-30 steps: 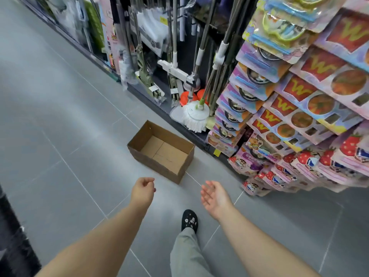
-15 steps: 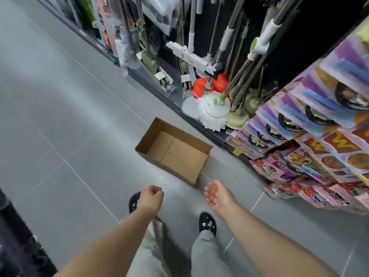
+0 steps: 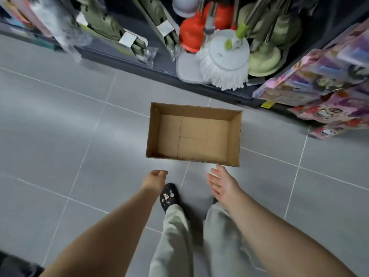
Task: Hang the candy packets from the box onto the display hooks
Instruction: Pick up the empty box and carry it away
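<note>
Tiles of grey cover the shop floor (image 3: 60, 136), crossed by pale grout lines. On them, open side up, stands the cardboard box (image 3: 195, 109), its bare bottom flaps showing, just in front of a dark shelf base (image 3: 123, 54). On that base rest a white string mop head (image 3: 223, 64), orange cleaning heads (image 3: 189, 35) and pale green ones (image 3: 263, 58).

The candy packets (image 3: 319, 76) hang at the right, beyond the box's far right corner. They are blurred and cut off by the frame edge, and their hooks are hidden. A black shoe (image 3: 168, 195) and grey trouser legs (image 3: 175, 236) show below.

The left grip (image 3: 154, 181) hovers short of the box's near wall, its fingers tucked under and seemingly loosely curled, holding nothing. The right grip (image 3: 221, 184) is released, fingers straight and spread, its fingertips near the box's near right corner.
</note>
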